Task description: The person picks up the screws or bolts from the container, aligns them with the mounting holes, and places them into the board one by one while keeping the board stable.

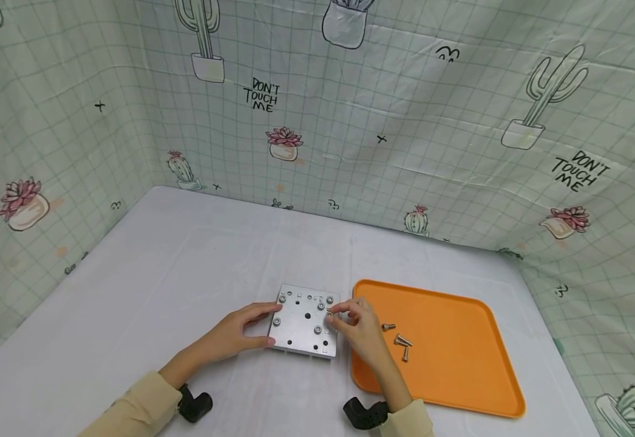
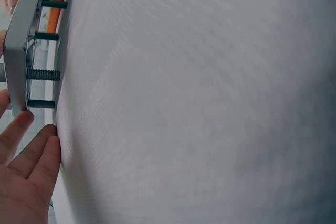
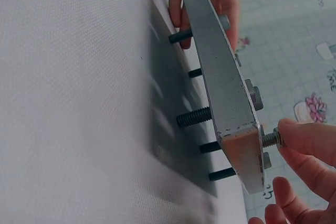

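A square silver metal plate (image 1: pixel 294 325) with several holes stands low over the white table. Several socket-head screws (image 1: pixel 318 329) sit in it, their threaded ends (image 3: pixel 194 117) sticking out underneath. At the plate's left side, my left hand (image 1: pixel 232 331) holds the edge, thumb near the front corner and fingers farther back. My right hand (image 1: pixel 362 328) pinches a screw (image 3: pixel 271 139) between thumb and forefinger over the right part of the plate. In the right wrist view that screw stands at the plate's upper face, some thread showing.
Just right of the plate lies an orange tray (image 1: pixel 454 364); its left rim is close to my right hand. Loose screws (image 1: pixel 403 340) lie in its left part. A patterned cloth (image 1: pixel 339 121) hangs behind and beside the white-covered table (image 1: pixel 213 255).
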Motion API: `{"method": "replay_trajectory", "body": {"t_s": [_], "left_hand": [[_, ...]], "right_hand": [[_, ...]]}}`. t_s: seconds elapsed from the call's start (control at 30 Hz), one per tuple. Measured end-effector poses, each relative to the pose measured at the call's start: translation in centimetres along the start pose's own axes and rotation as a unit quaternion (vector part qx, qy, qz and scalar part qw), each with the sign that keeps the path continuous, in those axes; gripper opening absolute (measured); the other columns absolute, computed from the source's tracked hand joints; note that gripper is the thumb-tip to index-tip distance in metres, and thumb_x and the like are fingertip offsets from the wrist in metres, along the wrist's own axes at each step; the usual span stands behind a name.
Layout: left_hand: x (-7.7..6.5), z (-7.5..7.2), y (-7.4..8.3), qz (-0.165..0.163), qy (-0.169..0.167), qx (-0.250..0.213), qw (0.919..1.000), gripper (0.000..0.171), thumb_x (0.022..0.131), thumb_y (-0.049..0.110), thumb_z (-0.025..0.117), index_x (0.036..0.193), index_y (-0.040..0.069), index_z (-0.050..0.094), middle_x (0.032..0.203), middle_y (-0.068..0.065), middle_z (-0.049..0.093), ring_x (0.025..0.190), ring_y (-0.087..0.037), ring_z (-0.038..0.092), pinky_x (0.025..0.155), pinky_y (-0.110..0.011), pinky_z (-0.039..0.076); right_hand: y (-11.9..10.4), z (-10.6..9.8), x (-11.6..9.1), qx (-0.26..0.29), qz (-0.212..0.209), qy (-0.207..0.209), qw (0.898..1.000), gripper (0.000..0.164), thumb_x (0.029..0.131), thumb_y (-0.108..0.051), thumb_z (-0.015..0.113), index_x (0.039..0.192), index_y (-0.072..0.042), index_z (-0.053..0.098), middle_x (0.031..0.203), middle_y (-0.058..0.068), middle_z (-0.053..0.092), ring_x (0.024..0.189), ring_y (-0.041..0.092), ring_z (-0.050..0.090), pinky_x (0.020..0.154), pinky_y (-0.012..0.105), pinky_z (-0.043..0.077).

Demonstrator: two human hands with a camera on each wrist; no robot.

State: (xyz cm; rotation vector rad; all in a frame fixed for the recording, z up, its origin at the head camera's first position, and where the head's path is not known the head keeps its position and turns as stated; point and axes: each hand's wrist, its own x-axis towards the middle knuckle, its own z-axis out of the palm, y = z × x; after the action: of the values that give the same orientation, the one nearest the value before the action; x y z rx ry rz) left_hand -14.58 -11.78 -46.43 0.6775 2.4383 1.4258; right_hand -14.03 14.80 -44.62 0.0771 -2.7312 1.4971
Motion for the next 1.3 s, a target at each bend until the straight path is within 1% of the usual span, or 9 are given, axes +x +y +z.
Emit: {"method": "replay_trajectory", "body": {"t_s": [0.27,0.43,0.83,0.93,1.03,1.1,1.3], "left_hand": [[-0.2,-0.1,0.1,0.007,-0.001,0.0,1.0,0.061,0.081,0.034,0.072,0.135,0.015,0.05,0.142,-0.01,0.045,0.131,-0.03,0.042,0.109,-0.045,0.035],[-0.2,-0.1,0.2,0.009,-0.001,0.0,1.0,0.061,0.08,0.033,0.072,0.135,0.014,0.05,0.141,-0.01,0.045,0.131,-0.03,0.042,0.109,-0.046,0.034],[-0.1,-0.1,0.0,0.007,0.0,0.005,1.0,0.062,0.08,0.034,0.072,0.134,0.016,0.05,0.142,-0.009,0.045,0.131,-0.03,0.042,0.109,-0.046,0.035],[-0.2,-0.1,-0.1,0.009,0.003,0.009,0.9999,0.061,0.08,0.035,0.072,0.134,0.016,0.05,0.141,-0.009,0.045,0.131,-0.03,0.042,0.109,-0.046,0.035],[-0.2,-0.1,-0.1,0.008,0.003,0.005,1.0,0.061,0.08,0.035,0.072,0.135,0.016,0.05,0.141,-0.009,0.045,0.131,-0.03,0.042,0.109,-0.046,0.035],[-0.2,-0.1,-0.1,0.008,0.003,0.004,1.0,0.061,0.081,0.035,0.071,0.135,0.016,0.05,0.142,-0.009,0.045,0.131,-0.031,0.042,0.109,-0.045,0.035],[-0.1,0.0,0.0,0.014,0.003,0.004,0.9999,0.061,0.081,0.035,0.071,0.135,0.016,0.05,0.142,-0.01,0.045,0.131,-0.031,0.041,0.109,-0.046,0.035]], "right_hand": [[0.1,0.2,-0.1,-0.026,0.004,-0.012,1.0,0.013,0.079,-0.019,0.074,0.09,-0.014,0.07,0.09,0.009,0.049,0.084,0.02,0.041,0.067,0.024,0.032],[0.2,0.3,-0.3,-0.042,0.013,-0.016,0.999,0.013,0.079,-0.018,0.074,0.09,-0.013,0.07,0.09,0.009,0.049,0.082,0.02,0.041,0.065,0.023,0.031],[0.1,0.2,-0.2,-0.049,0.018,-0.019,0.998,0.013,0.079,-0.018,0.073,0.09,-0.013,0.067,0.092,0.009,0.05,0.083,0.02,0.041,0.066,0.025,0.032],[0.1,-0.3,-0.3,-0.049,0.009,-0.013,0.999,0.013,0.079,-0.017,0.073,0.091,-0.013,0.068,0.093,0.008,0.051,0.083,0.02,0.043,0.066,0.024,0.034],[0.2,-1.4,-0.4,-0.049,0.005,-0.004,0.999,0.014,0.079,-0.014,0.072,0.092,-0.011,0.068,0.095,0.008,0.055,0.084,0.021,0.045,0.069,0.024,0.039],[0.5,-2.2,-0.4,-0.063,0.006,0.002,0.998,0.014,0.08,-0.014,0.072,0.093,-0.011,0.068,0.096,0.008,0.056,0.086,0.021,0.047,0.072,0.025,0.041],[1.8,-5.2,-0.5,-0.105,0.016,0.01,0.994,0.018,0.084,-0.016,0.069,0.1,-0.008,0.067,0.101,0.01,0.056,0.09,0.022,0.047,0.075,0.029,0.043]]}}
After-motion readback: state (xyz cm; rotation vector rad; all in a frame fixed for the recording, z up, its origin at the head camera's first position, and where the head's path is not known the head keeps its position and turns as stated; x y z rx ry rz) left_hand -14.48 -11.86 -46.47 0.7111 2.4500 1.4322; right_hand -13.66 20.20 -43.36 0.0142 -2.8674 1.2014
